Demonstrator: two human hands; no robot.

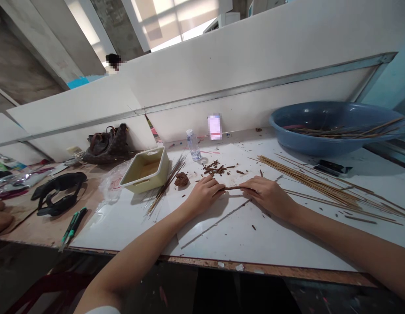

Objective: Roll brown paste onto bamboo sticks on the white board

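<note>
Left hand (205, 191) is palm down, its fingers narrowed together on the left end of a thin brown roll (232, 188), while the right hand (268, 195) has its fingers closed over the other end. Only a short middle length of the roll shows, spanning the gap between the 2 hands, above the white tabletop (222, 248); the grip under the palms is hidden. A thin grey strip (215, 222) runs diagonally across the table and passes by the right hand

Just beyond the hands lies a scatter of short brown pieces (215, 168), with a rounded brown lump (181, 179) to their left. Behind these stand a clear bottle (193, 147) with a white cap and, near the partition (235, 74), an upright phone (214, 127) with a blurred screen

To the left of the lump, a bundle of thin sticks (166, 185) lies beside a pale yellow tub (137, 187). Farther left are a crumpled plastic bag (112, 179), a brown handbag (107, 146), a black headset (60, 194) and green-and-black tools (72, 226) by the table edge

On the right, a loose spread of tan sticks (300, 181) fans out past the right hand. Behind it sit a small black object (332, 167), too unclear to identify, and a wide blue basin (300, 141) holding more sticks
</note>
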